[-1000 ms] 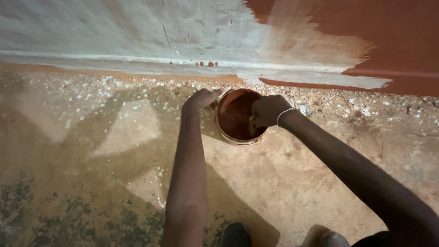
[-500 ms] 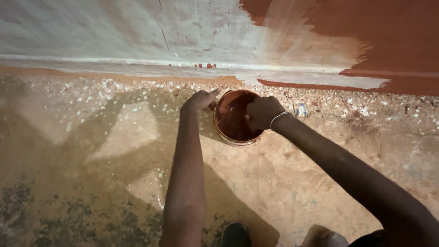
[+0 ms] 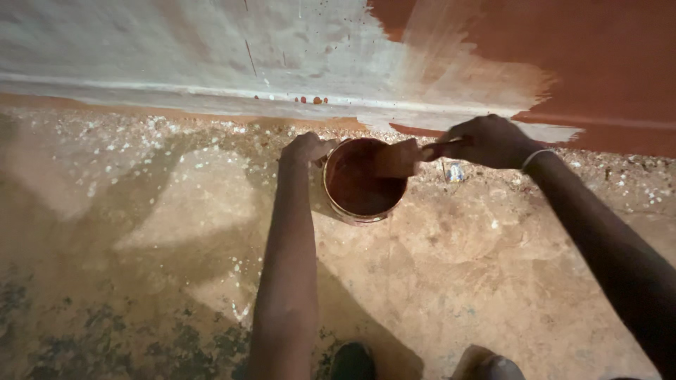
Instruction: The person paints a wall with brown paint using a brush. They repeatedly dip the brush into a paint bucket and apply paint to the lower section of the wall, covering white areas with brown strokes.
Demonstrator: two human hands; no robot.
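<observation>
A round paint can (image 3: 362, 184) of reddish-brown paint stands on the dirt floor close to the wall. My left hand (image 3: 304, 148) grips its left rim. My right hand (image 3: 487, 141) holds a paintbrush (image 3: 400, 157) by the handle; its paint-soaked bristles hang over the can's right side, just above the paint. A thin band circles my right wrist.
The wall (image 3: 211, 49) ahead is grey-white on the left and painted reddish-brown (image 3: 584, 56) on the right, with a low ledge along its foot. White flecks and small rubble litter the floor by the wall. My shoes (image 3: 352, 362) show at the bottom edge.
My right hand has come up out of the can and moved right, drawing the loaded brush with it. My left hand stays on the rim.
</observation>
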